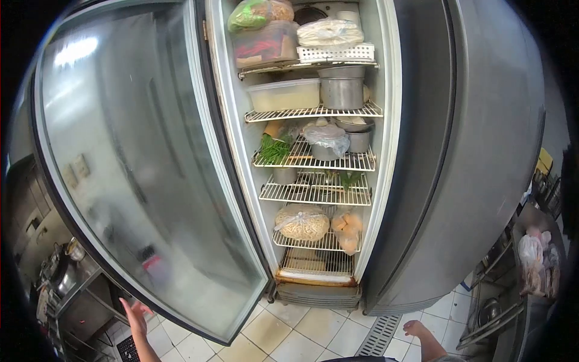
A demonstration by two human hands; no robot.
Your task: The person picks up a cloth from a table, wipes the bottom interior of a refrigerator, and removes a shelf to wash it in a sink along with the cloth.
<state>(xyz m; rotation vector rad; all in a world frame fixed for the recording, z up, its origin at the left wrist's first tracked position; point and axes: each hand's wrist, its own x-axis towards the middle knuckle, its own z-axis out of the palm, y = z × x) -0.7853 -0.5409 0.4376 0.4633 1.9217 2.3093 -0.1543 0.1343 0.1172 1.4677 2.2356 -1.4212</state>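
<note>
My left hand is raised at the lower left with its fingers apart and nothing in it, near the lower edge of the open glass door. At the lower right, my right hand hangs over the floor with its fingers curled; whether it holds anything is too small to tell. Between them stands the open fridge. Its racks hold a plastic tub, a metal pot, a bag-covered pot, green herbs, a bag of noodle-like food and a bag of orange-brown pieces.
A large grey door fills the right side. Metal counters with cookware stand at the left, and shelving with plastic bags at the far right. A drain grate crosses the tiled floor.
</note>
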